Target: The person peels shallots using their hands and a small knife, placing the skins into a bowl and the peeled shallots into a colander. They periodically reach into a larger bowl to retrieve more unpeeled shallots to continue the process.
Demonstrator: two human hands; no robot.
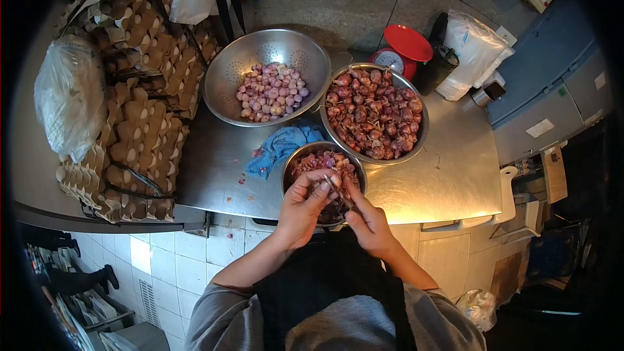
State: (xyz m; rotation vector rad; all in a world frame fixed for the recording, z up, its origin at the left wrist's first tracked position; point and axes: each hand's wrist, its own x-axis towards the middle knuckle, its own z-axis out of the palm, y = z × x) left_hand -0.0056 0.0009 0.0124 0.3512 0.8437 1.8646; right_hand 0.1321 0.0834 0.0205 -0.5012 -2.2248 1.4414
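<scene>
Both hands meet over a small metal bowl point(288, 172) of reddish onion skins. My left hand point(304, 211) pinches a small, pale shallot point(336, 181), with a thin blade-like thing beside it. My right hand point(368, 218) touches the shallot's right side, its fingers bent; whether it grips a tool or a bit of skin is unclear. Behind the small bowl, a larger bowl point(426, 131) is heaped with unpeeled red shallots point(377, 114). A wide colander point(224, 78) at the back left contains peeled, pale purple shallots point(272, 92).
A blue cloth point(283, 148) lies left of the small bowl among skin scraps. Stacked egg trays point(140, 149) and a plastic bag point(71, 97) stand at the left. A red scale point(406, 45) and white bags point(471, 49) are at the back right.
</scene>
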